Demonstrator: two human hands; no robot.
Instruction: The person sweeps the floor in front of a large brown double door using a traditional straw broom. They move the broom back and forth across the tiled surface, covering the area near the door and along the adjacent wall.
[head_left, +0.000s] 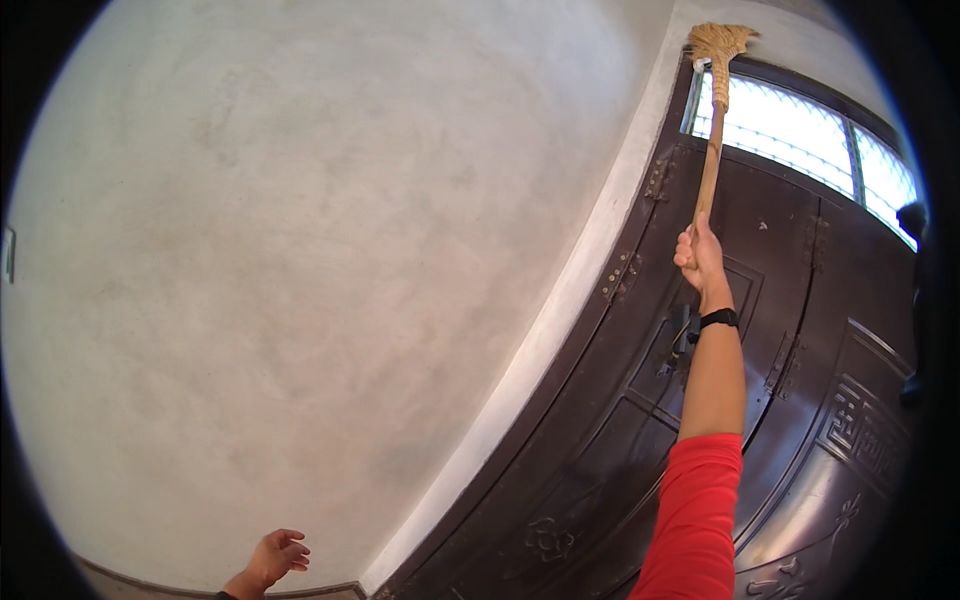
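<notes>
My right hand (700, 253) is closed around the wooden handle of a straw broom (712, 161), with the arm stretched up in front of a dark door (757, 176). The broom's straw head is raised to the top left corner of the barred window (787, 124) over the door, against the frame or the wall there; whether it touches cannot be told. A black band circles my right wrist. Low in the view, my left hand (279, 556) holds nothing, its fingers apart and slightly bent, before the plain wall.
A pale plastered wall (315, 300) fills the left and middle. Metal hinges (621, 277) line the door's edge, and a dark latch or lock (681, 330) sits behind my right wrist. A dark object (912, 300) stands at the far right rim.
</notes>
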